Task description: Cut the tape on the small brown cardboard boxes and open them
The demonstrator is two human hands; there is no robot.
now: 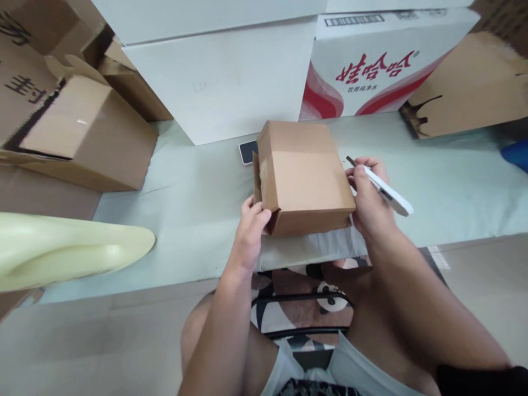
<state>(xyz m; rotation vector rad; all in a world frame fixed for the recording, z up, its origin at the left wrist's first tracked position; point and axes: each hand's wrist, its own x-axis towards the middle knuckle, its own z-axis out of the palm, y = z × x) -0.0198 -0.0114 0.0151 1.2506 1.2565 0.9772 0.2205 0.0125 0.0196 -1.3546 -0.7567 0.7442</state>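
Observation:
A small brown cardboard box (311, 170) sits near the front edge of the covered table, with a flap standing out on its left side. My left hand (249, 231) grips that box at its lower left corner, thumb on the edge and fingers around the flap. In my right hand (371, 192) is a white utility knife (388, 191), its dark blade tip pointing up and left past the fingers. The heel of this hand is close against the box's right side. Behind the box's left edge a phone (248, 152) lies partly hidden.
White cartons (231, 82) stand along the back, one with red print (371, 71). Open brown boxes are at the left (86, 126) and right (474, 88). A pale yellow-green curved object (74, 247) juts in from the left. Something blue (516, 155) lies at the far right.

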